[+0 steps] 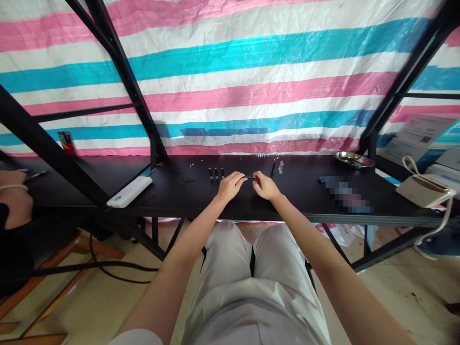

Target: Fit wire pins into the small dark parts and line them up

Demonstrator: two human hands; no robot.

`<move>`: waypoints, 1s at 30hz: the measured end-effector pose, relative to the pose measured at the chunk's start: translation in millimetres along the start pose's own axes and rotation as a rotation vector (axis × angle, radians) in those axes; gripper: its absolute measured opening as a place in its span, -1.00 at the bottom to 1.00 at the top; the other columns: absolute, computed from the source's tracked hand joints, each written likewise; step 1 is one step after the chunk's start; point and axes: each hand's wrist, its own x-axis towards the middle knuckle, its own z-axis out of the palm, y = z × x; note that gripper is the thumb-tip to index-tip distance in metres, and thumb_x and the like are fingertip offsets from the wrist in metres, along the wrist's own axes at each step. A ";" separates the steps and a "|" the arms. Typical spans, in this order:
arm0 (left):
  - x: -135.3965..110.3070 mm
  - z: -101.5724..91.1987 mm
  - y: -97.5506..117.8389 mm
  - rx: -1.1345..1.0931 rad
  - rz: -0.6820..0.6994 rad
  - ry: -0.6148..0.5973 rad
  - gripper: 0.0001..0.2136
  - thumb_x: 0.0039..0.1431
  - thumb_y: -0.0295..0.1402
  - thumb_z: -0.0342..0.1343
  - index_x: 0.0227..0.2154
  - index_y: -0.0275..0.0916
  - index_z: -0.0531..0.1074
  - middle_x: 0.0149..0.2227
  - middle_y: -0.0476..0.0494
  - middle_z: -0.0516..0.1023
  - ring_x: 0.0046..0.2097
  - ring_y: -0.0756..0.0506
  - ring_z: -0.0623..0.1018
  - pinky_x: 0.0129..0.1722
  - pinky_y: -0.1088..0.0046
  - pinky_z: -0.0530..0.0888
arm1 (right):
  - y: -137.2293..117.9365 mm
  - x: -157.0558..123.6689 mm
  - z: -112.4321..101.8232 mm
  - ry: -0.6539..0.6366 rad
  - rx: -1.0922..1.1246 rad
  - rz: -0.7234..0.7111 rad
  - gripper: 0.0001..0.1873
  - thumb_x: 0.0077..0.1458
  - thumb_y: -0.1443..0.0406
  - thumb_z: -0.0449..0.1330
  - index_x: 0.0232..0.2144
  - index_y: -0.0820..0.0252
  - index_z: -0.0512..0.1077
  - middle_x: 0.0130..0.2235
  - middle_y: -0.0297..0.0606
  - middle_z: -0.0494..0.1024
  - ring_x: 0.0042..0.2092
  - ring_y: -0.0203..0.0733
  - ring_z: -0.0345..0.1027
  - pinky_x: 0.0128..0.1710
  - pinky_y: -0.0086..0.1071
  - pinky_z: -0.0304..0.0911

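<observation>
My left hand [229, 186] and my right hand [266, 186] meet over the middle of the black table [201, 196]. Between their fingertips runs a thin black pen-like rod [249, 178], pinched at both ends. Its exact kind is too small to make out. Left of my hands stand three short black pieces with pale ends [216, 173] in a row. Just beyond my right hand are a slim black piece [273, 168] and some clear tube-like pieces [281, 167]. Several tiny white pieces [262, 155] line the back edge.
A white oblong case [130, 191] lies left, beside a black metal post [125, 76]. To the right are a round metal dish [354, 160], a blurred-out flat item [345, 194] and a cream bag [424, 189]. Another person's arm [14, 196] rests at far left. Striped sheeting [251, 62] hangs behind.
</observation>
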 end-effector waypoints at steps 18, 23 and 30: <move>-0.1 0.1 0.9 -0.008 0.013 -0.025 -0.74 0.25 -0.22 -0.11 -0.21 -0.19 0.44 -0.24 -0.09 0.52 -0.23 0.03 0.51 -0.26 0.60 0.37 | 5.0 1.6 5.5 0.010 -0.097 0.152 -0.63 -0.03 0.27 -0.02 -0.12 0.21 0.22 -0.41 -0.30 0.44 -0.40 -0.21 0.34 -0.40 -0.39 0.19; -0.8 -0.5 2.7 0.020 0.031 -0.081 -0.72 0.26 -0.21 -0.13 -0.18 -0.20 0.43 -0.22 -0.11 0.51 -0.21 0.02 0.51 -0.24 0.59 0.37 | 3.0 1.0 6.5 0.000 -0.143 0.127 -0.62 -0.03 0.28 0.00 -0.10 0.23 0.22 -0.35 -0.22 0.47 -0.36 -0.17 0.35 -0.36 -0.36 0.23; -2.1 3.7 1.4 0.091 0.087 -0.196 -0.70 0.25 -0.18 -0.13 -0.22 -0.21 0.45 -0.29 -0.10 0.53 -0.27 0.00 0.52 -0.29 0.56 0.38 | 3.7 0.8 10.3 -0.020 0.003 -0.032 -0.53 -0.07 0.35 0.03 -0.03 0.25 0.16 -0.21 -0.12 0.41 -0.18 -0.11 0.33 -0.16 -0.24 0.29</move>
